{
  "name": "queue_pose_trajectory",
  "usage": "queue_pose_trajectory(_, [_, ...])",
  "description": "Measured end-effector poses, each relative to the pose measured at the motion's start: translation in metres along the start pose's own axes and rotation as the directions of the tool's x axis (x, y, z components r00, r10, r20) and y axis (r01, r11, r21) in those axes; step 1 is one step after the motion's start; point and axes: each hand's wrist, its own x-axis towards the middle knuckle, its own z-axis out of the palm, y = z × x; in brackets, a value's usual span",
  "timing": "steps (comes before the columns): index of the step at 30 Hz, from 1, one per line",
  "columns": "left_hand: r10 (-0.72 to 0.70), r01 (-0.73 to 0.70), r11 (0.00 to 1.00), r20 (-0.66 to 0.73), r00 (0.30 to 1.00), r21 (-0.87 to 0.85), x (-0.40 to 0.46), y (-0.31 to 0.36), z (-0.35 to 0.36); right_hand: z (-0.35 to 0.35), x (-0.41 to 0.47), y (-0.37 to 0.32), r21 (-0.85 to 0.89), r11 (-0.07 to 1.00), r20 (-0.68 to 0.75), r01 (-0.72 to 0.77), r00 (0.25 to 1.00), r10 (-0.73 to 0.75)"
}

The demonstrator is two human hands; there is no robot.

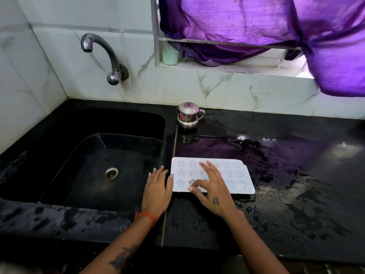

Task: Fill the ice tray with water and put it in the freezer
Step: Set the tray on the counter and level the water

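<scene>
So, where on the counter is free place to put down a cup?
Free: the wet counter right of the ice tray, and the strip between the tray and steel pot. Crowded: the tray's left end, where both the left hand and right hand rest.

I'm looking into a home kitchen: a black sink basin (pixel 83 155) is set into a wet black stone countertop (pixel 276 194), with a curved metal tap (pixel 102 54) fixed to the marble-patterned wall tiles (pixel 197 86) above it. A small steel pot (pixel 188 115) stands by the wall. Purple curtain cloth (pixel 256 22) hangs over the window ledge (pixel 217 66), where a small pale container (pixel 170 57) sits.
</scene>
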Motion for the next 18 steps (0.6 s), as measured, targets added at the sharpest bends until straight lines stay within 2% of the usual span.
queue_pose_trajectory(6, [0.001,-0.001,1.000,0.001,1.000,0.004,0.000,0.001,0.000,-0.003,0.000,-0.002,0.018,0.999,0.023,-0.042,0.999,0.041])
queue_pose_trajectory(11, [-0.001,0.001,1.000,-0.001,1.000,0.001,0.000,0.001,0.000,-0.005,0.002,-0.008,0.067,0.994,-0.011,-0.082,0.997,0.083])
queue_pose_trajectory(18, [0.002,-0.002,1.000,0.009,1.000,-0.010,0.000,0.000,-0.001,0.002,0.014,-0.023,0.068,0.997,-0.044,0.037,0.998,-0.034])
